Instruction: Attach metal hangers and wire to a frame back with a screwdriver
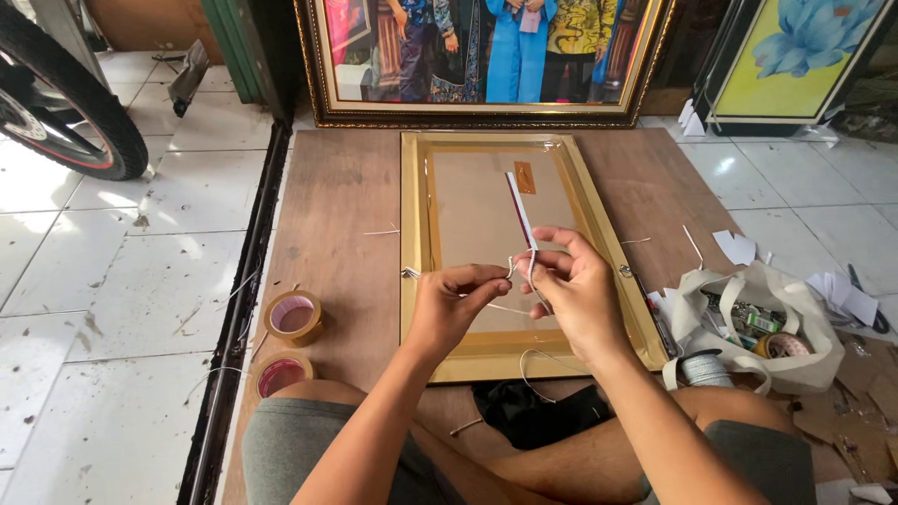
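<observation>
A gold picture frame [417, 243] lies face down on a brown wooden board [337, 206], its cardboard backing up. My left hand [451, 301] pinches a thin white string [520, 267] above the frame's lower half. My right hand [578, 288] pinches the same string close beside it, fingertips nearly touching. One end of the string runs to the frame's left rail; a loose loop hangs past the frame's near edge. A narrow white and dark strip [519, 208] lies on the backing, reaching toward my right hand.
Two rolls of brown tape [294, 318] [280, 374] sit at the board's left edge. A white cloth bag [760, 327] with tools and a tape roll lies right. A large framed photo [486, 58] leans behind. A tyre [65, 103] stands far left. Dark cloth [538, 411] lies between my knees.
</observation>
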